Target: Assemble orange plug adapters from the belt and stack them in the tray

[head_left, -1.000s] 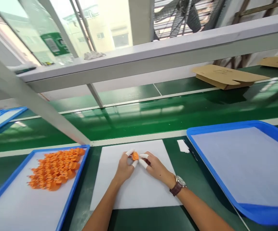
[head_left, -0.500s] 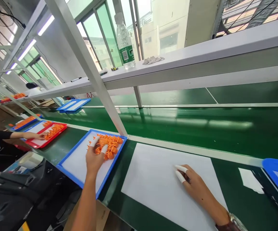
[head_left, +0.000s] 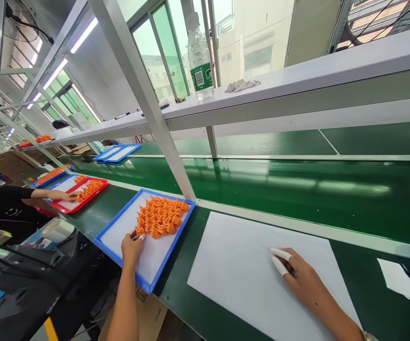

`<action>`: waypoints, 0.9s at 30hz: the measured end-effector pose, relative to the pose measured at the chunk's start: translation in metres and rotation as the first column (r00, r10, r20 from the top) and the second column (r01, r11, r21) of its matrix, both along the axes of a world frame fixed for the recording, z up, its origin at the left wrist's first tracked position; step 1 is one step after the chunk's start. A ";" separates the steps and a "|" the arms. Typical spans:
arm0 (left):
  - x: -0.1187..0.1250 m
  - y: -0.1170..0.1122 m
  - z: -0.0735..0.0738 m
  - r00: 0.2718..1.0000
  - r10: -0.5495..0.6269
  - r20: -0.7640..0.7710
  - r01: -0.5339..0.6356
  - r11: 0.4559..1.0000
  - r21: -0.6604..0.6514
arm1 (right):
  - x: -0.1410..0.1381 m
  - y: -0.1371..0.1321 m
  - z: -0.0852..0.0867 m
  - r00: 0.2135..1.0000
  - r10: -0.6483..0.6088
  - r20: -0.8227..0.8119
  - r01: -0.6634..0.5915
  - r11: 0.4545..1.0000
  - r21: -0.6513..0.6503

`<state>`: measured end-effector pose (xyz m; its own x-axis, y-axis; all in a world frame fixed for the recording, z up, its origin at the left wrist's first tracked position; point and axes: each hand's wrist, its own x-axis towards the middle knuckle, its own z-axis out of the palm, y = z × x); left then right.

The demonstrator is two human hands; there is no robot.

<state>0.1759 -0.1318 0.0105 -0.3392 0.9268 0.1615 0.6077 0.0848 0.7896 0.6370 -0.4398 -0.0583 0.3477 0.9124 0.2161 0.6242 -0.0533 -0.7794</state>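
A pile of small orange parts [head_left: 160,218] lies at the far end of a blue tray [head_left: 119,251] lined with white. My left hand [head_left: 132,246] is on this tray at the near edge of the pile, its fingers closed and pinching one orange part [head_left: 139,231]. White finger cots cover its fingertips. My right hand [head_left: 299,274] rests on a white sheet [head_left: 240,270] on the green bench, two white-capped fingers stretched out, nothing in it.
A slanted white post [head_left: 144,94] rises behind the tray. Behind it runs a green conveyor belt [head_left: 279,184] under a shelf with a water bottle [head_left: 199,57]. At the left a co-worker's hand [head_left: 60,195] reaches into a red tray [head_left: 80,192]. A paper slip [head_left: 400,279] lies at right.
My left hand left the middle of the sheet, reached into the orange pile, then drew back to its near edge. My view swung left; the right hand stayed on the sheet.
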 end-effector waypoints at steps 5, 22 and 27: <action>0.010 -0.009 0.014 0.999 0.031 0.009 -0.032 0.996 0.078 | 0.003 -0.001 -0.007 1.000 0.009 -0.001 -0.009 1.000 0.017; 0.323 -0.161 0.009 0.144 -0.916 0.374 0.979 0.187 0.082 | -0.004 0.007 0.018 0.996 0.023 -0.085 -0.011 0.990 0.138; 0.380 -0.149 -0.015 0.083 -0.827 0.556 0.989 0.135 0.053 | -0.005 0.007 0.016 0.997 -0.009 -0.077 0.018 0.993 0.121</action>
